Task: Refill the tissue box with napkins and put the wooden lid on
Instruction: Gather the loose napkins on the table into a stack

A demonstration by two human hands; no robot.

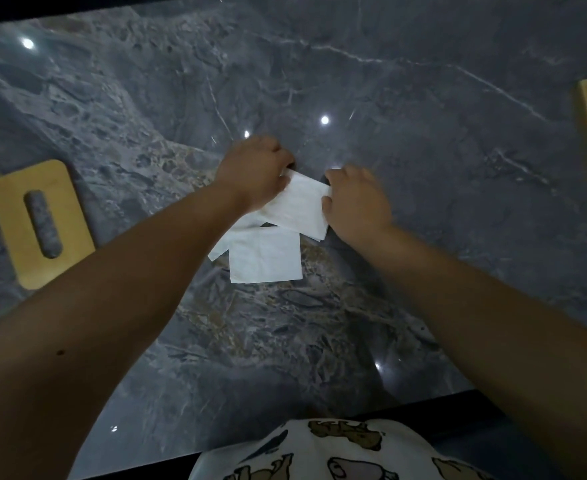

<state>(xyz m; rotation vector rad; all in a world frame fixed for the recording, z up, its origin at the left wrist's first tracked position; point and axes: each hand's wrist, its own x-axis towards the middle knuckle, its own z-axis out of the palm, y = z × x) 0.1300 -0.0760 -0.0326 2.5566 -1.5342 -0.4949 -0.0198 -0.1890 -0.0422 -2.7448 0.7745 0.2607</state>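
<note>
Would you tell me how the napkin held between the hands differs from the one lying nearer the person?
The held napkin is gripped at its sides by the left hand and right hand; the nearer napkin lies untouched on the marble table. The held napkin sits skewed, while the nearer napkin lies almost square to the table's front edge. Both are white, folded and roughly square.

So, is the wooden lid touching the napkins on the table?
Apart. The head view shows the wooden lid lying flat at the left, with a wide strip of bare marble table and the left forearm between it and the napkins.
</note>
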